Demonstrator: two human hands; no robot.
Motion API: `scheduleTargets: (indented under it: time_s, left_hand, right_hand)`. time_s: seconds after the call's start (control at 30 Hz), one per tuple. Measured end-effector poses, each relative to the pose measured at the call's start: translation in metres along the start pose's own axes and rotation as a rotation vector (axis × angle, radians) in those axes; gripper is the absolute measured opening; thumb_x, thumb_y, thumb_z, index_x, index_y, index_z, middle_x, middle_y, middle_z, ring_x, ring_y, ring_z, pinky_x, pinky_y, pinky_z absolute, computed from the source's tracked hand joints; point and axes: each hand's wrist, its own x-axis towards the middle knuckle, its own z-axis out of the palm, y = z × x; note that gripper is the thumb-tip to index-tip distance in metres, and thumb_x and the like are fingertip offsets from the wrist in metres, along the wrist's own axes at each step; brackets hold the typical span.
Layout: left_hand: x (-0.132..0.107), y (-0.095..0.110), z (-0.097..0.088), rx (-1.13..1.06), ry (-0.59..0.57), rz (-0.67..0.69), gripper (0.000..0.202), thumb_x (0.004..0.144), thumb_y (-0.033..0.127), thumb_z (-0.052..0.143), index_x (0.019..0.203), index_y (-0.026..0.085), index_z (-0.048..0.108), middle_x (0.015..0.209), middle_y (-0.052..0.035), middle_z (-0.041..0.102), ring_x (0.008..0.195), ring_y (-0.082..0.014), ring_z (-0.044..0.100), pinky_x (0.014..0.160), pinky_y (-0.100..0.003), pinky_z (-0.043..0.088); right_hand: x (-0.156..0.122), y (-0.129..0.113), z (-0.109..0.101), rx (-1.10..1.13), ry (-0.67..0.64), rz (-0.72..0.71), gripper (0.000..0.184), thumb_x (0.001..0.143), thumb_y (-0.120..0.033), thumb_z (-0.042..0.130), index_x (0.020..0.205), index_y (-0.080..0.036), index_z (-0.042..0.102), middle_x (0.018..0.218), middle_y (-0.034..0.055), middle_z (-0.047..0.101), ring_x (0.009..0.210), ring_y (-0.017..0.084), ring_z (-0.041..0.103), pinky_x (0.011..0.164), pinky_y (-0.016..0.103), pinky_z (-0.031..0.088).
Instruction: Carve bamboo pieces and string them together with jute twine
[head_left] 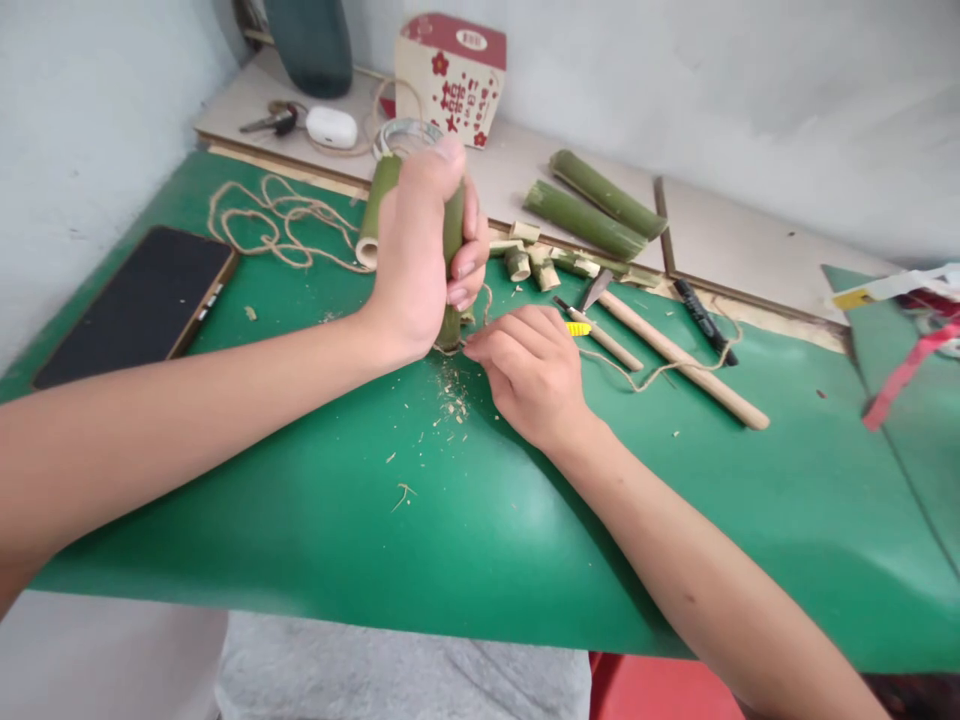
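My left hand (420, 260) is wrapped round a green bamboo piece (453, 235), which stands upright on the green mat, partly hidden by the fingers. Low down at its foot, my right hand (536, 370) pinches jute twine (637, 388) between thumb and fingers. The twine passes by the bamboo's lower end and trails off to the right; its exact path there is covered. Just behind my left hand lies another bamboo tube (380, 205), its hollow end facing me. Fine bamboo shavings (452, 400) are scattered in front of the held piece.
Beyond my right hand lie short bamboo offcuts (541, 268), a wooden-handled hammer (682, 360), a slim tool (600, 335) and a black marker (705, 320). Two bamboo lengths (592, 215) rest on the ledge. A phone (139, 305) and loose twine (281, 220) are left.
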Motion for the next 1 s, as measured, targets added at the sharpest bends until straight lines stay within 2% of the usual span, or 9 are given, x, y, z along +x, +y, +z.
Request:
scheduleTargets:
  time_s: [0.17,0.3,0.47,0.63,0.7,0.77,0.83,1.0]
  left_hand:
    - [0.001,-0.001,-0.001,0.016,-0.025,0.018,0.054,0.093,0.062,0.058,0.058,0.024,0.043,0.045,0.0043,0.03,0.033,-0.0103,0.021,0.032,-0.026,0.018]
    - [0.001,-0.001,-0.001,0.011,-0.012,-0.002,0.051,0.102,0.051,0.047,0.059,0.023,0.043,0.046,0.0042,0.031,0.034,-0.0097,0.021,0.033,-0.023,0.017]
    - [0.007,0.001,-0.005,-0.027,0.053,-0.047,0.054,0.098,0.059,0.052,0.059,0.023,0.042,0.047,0.0046,0.027,0.035,-0.01,0.018,0.032,-0.025,0.016]
    - [0.01,0.001,-0.005,0.009,0.044,-0.065,0.053,0.105,0.048,0.033,0.059,0.023,0.043,0.048,0.0038,0.026,0.034,-0.0103,0.02,0.032,-0.024,0.017]
    - [0.008,-0.001,-0.004,0.024,0.023,-0.033,0.054,0.099,0.057,0.045,0.057,0.024,0.044,0.048,0.004,0.027,0.033,-0.0097,0.021,0.031,-0.025,0.017]
    - [0.006,-0.004,-0.003,0.03,-0.005,0.0,0.056,0.086,0.069,0.062,0.056,0.025,0.046,0.046,0.0044,0.029,0.031,-0.0086,0.022,0.031,-0.026,0.016]
    - [0.003,-0.005,-0.002,0.033,-0.044,0.009,0.058,0.078,0.073,0.068,0.055,0.024,0.047,0.044,0.0045,0.031,0.031,-0.0081,0.023,0.031,-0.027,0.016]
    - [-0.002,-0.003,0.0,0.048,-0.074,-0.015,0.047,0.082,0.057,0.068,0.06,0.022,0.047,0.046,0.0059,0.034,0.034,-0.0069,0.023,0.033,-0.023,0.018]
  right_hand:
    - [0.002,0.001,0.001,0.003,-0.046,0.022,0.024,0.105,-0.007,0.048,0.092,-0.023,0.061,0.087,0.002,0.073,0.087,0.02,0.06,0.082,0.036,0.042]
    - [0.002,0.002,0.002,-0.009,-0.099,0.024,0.027,0.105,-0.007,0.045,0.089,-0.023,0.061,0.081,0.0015,0.069,0.083,0.02,0.057,0.081,0.036,0.041]
    - [-0.001,0.002,0.001,0.014,-0.019,0.01,0.024,0.105,-0.008,0.049,0.093,-0.024,0.061,0.09,0.001,0.075,0.09,0.019,0.061,0.085,0.036,0.042]
    - [0.0,0.002,0.002,0.044,-0.018,0.025,0.026,0.105,-0.006,0.047,0.091,-0.023,0.061,0.091,0.0011,0.074,0.09,0.019,0.062,0.084,0.035,0.042]
    - [0.001,0.002,0.002,0.05,-0.048,0.042,0.027,0.105,-0.005,0.046,0.091,-0.023,0.061,0.09,0.0013,0.074,0.09,0.019,0.061,0.083,0.035,0.041]
    - [0.001,0.002,0.001,0.049,-0.08,0.052,0.027,0.104,-0.005,0.046,0.091,-0.023,0.061,0.089,0.0015,0.073,0.089,0.02,0.06,0.083,0.036,0.041]
    - [0.002,0.002,0.001,0.048,-0.107,0.057,0.027,0.103,-0.005,0.046,0.092,-0.023,0.061,0.088,0.0016,0.072,0.088,0.02,0.059,0.084,0.036,0.04]
    - [0.001,0.003,0.001,0.014,-0.154,0.034,0.028,0.105,-0.007,0.043,0.092,-0.023,0.062,0.082,0.0019,0.069,0.084,0.02,0.056,0.084,0.036,0.039]
